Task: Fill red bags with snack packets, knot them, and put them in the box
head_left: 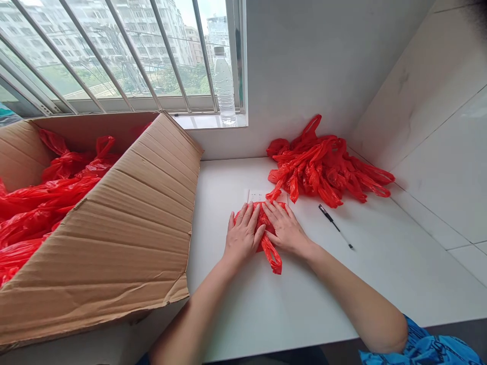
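Observation:
A red plastic bag [271,251], folded small, lies on the white table [380,274] near its middle. My left hand [242,234] rests flat on the bag's left part with fingers stretched out. My right hand [285,228] presses flat on its right part, fingers spread. The bag's handle end sticks out toward me from between the hands. A small white card [254,195] peeks out just beyond the fingertips.
A pile of folded red bags [327,170] lies at the back right by the wall. A black pen [335,225] lies right of my hands. An open cardboard box [125,223] with loose red bags [41,197] stands left. A water bottle [224,86] stands on the windowsill.

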The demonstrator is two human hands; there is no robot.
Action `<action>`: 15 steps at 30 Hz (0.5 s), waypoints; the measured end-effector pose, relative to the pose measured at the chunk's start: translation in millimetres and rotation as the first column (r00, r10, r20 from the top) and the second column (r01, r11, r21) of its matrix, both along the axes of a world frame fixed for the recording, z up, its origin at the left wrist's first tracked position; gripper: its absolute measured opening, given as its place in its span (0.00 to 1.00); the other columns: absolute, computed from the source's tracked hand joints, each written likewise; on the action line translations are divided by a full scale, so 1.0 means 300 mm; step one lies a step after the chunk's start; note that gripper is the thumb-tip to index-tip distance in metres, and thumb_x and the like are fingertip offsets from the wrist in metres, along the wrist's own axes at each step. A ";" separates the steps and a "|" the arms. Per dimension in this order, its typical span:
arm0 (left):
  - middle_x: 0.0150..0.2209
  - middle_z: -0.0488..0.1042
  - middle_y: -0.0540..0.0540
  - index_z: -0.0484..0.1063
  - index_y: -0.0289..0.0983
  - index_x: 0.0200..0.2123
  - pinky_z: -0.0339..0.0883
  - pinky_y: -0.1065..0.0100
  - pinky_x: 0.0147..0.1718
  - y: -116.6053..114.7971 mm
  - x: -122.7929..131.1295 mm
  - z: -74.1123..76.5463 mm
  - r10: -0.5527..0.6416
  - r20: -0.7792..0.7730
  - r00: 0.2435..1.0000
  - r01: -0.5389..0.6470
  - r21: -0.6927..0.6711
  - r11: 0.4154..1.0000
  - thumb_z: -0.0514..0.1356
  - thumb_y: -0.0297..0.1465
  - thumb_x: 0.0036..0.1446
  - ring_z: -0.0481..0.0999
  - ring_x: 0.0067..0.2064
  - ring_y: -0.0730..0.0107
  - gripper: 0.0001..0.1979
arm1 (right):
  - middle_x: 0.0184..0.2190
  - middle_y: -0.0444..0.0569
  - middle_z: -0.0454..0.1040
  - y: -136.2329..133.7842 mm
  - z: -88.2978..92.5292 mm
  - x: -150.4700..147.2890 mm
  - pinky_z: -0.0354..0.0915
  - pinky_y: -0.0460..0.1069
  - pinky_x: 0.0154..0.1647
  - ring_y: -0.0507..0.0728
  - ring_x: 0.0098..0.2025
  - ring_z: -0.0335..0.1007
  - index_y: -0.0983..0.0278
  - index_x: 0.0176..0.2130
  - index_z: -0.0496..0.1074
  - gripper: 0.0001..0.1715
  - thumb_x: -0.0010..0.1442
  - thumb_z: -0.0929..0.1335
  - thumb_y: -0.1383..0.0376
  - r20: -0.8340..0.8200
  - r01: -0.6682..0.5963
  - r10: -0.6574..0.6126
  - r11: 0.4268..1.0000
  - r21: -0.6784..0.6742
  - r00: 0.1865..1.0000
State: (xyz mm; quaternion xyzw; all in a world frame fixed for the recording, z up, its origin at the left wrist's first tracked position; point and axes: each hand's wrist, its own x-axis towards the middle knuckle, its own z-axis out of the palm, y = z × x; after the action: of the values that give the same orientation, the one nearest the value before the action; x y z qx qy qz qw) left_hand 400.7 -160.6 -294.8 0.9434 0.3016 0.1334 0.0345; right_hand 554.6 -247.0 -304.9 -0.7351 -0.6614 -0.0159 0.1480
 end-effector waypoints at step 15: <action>0.71 0.48 0.46 0.50 0.40 0.70 0.45 0.45 0.68 -0.002 -0.001 0.004 0.002 -0.013 1.000 -0.002 0.004 1.000 0.44 0.39 0.70 0.49 0.72 0.57 0.28 | 0.72 0.50 0.44 0.003 0.008 -0.001 0.38 0.64 0.72 0.63 0.73 0.39 0.64 0.72 0.45 0.41 0.68 0.58 0.51 0.014 0.010 -0.010 0.999 -0.047 1.000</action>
State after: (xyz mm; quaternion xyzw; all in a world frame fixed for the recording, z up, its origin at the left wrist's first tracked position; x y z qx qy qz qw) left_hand 400.4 -161.2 -293.7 0.9440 0.3025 0.1279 0.0304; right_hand 554.2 -246.2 -302.5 -0.7415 -0.6589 -0.0062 0.1261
